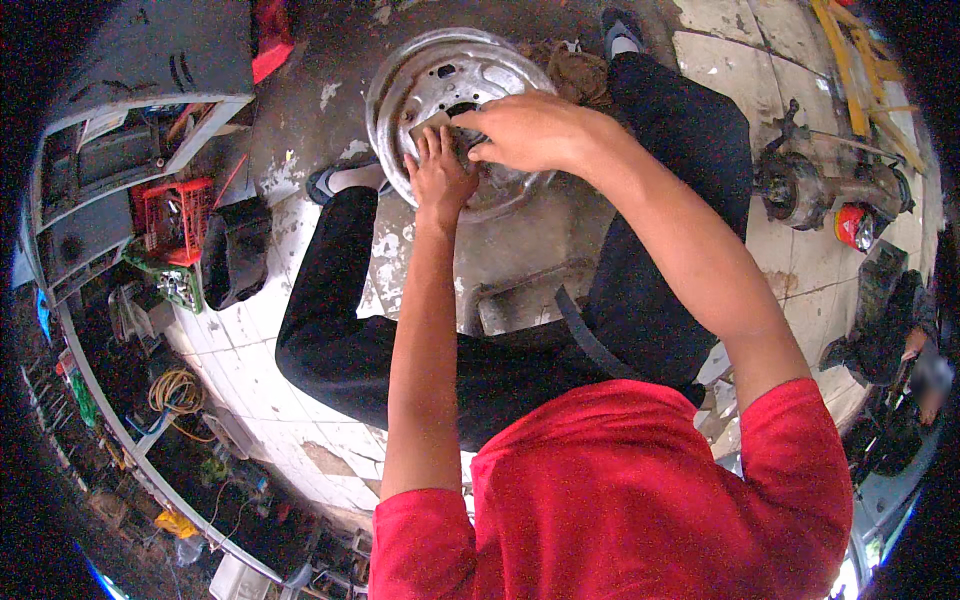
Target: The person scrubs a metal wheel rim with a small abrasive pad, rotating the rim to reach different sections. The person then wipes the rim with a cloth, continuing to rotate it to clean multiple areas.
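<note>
A silver steel wheel rim [425, 95] lies on the floor between my legs, with a round hole in its middle and smaller holes around it. My left hand [440, 178] rests on the rim's near left part, fingers stretched out flat. Beneath those fingertips is a small flat tan-grey piece [430, 124], like sandpaper. From the right, my right hand [530, 132] reaches over the centre hole, its index finger pointing toward the tan piece's edge. Its thumb is apart from the index finger; the other fingers are mostly hidden.
A brown rag [578, 75] lies beyond the rim. On the left stand a metal cabinet [160, 50] and a red basket [178, 215]. A greasy axle part [800, 190] and a red can [853, 228] are on the right. Another person [880, 340] is at the far right.
</note>
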`<state>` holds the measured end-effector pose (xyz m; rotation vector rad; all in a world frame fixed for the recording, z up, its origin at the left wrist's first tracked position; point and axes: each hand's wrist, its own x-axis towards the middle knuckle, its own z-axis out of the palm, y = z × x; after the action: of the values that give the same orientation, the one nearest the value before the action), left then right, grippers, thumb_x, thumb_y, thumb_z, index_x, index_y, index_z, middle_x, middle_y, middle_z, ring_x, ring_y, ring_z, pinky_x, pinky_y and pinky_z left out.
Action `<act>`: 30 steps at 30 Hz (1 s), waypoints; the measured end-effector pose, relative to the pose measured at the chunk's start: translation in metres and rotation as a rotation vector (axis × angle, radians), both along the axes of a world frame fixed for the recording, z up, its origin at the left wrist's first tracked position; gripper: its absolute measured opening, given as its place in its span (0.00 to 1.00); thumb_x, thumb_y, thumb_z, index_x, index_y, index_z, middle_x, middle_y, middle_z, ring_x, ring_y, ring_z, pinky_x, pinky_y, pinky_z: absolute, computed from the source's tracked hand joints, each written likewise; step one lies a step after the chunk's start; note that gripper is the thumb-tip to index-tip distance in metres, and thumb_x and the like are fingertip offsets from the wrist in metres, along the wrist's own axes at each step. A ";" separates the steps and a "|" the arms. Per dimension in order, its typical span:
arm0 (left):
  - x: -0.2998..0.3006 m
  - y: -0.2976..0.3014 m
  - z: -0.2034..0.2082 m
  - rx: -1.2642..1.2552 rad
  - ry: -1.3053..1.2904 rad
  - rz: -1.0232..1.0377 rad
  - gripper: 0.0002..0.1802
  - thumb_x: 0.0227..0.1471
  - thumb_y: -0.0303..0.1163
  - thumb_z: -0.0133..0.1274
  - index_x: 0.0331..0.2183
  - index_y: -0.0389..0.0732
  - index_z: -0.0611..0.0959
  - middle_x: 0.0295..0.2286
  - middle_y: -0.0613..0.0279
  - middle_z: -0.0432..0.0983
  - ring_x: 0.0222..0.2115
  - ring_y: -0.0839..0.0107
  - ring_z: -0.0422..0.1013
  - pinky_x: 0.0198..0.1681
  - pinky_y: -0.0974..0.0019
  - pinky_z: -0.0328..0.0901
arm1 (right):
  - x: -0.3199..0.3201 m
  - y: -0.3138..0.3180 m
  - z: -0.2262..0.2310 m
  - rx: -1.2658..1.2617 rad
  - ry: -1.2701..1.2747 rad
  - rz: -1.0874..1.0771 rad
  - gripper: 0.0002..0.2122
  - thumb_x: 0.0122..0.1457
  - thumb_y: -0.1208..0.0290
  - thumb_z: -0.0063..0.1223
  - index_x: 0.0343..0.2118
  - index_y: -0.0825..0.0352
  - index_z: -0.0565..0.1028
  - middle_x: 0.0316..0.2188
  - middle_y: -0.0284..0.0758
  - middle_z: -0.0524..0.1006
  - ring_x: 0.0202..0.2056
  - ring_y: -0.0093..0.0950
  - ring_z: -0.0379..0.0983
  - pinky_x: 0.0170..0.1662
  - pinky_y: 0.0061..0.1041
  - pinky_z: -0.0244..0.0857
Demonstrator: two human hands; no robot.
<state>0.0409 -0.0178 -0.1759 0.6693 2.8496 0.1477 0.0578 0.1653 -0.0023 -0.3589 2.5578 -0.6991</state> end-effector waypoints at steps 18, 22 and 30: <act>-0.008 -0.003 0.003 0.019 -0.059 -0.054 0.42 0.49 0.52 0.52 0.60 0.40 0.61 0.59 0.45 0.55 0.60 0.54 0.54 0.60 0.41 0.49 | 0.003 -0.005 -0.009 0.034 -0.039 0.023 0.23 0.58 0.59 0.51 0.56 0.61 0.67 0.44 0.46 0.76 0.46 0.43 0.73 0.49 0.42 0.66; 0.000 0.004 0.009 -0.085 -0.084 -0.066 0.43 0.50 0.56 0.50 0.60 0.40 0.62 0.59 0.43 0.55 0.61 0.53 0.53 0.61 0.42 0.48 | 0.002 -0.005 -0.013 0.052 -0.033 0.021 0.23 0.58 0.59 0.51 0.56 0.61 0.68 0.44 0.46 0.76 0.46 0.43 0.73 0.50 0.42 0.66; 0.039 -0.005 0.015 -0.024 -0.115 -0.129 0.44 0.52 0.61 0.46 0.60 0.40 0.61 0.58 0.38 0.56 0.60 0.48 0.54 0.60 0.42 0.49 | 0.003 -0.009 -0.017 0.029 0.004 0.054 0.21 0.58 0.60 0.51 0.53 0.61 0.69 0.42 0.45 0.77 0.45 0.43 0.74 0.48 0.43 0.66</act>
<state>0.0797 -0.0225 -0.1604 0.8093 2.6857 0.1275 0.0603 0.1563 -0.0194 -0.4181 2.5489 -0.6411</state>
